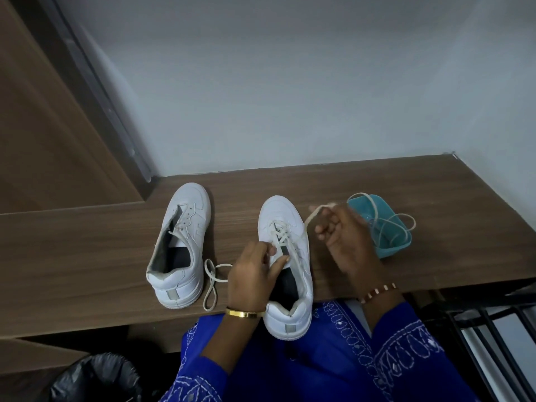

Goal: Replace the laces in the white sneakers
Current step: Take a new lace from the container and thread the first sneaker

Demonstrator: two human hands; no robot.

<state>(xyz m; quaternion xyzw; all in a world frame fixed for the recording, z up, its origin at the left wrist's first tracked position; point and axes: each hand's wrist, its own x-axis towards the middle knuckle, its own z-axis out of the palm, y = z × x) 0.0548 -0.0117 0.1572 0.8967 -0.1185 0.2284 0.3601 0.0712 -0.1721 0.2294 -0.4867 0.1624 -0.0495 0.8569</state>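
White leather, the nearer sneaker [285,256] lies on the wooden shelf [87,256] with its long axis running 6 to 12 o'clock, toe away and heel overhanging the near edge. At its 9 o'clock the left hand [252,274] pinches the lace [280,232] by the tongue. At 2 o'clock the right hand [342,236] grips a lace end, drawn taut. The second sneaker [181,245], unlaced, points toward 1 o'clock, well left. A teal bowl [388,245] holds a loose lace [385,224].

A brown wood-grain counter [87,242] ran along a grey wall [290,82]. A black bin bag [95,378] sat below at the left, a dark metal rack [499,343] at the right.
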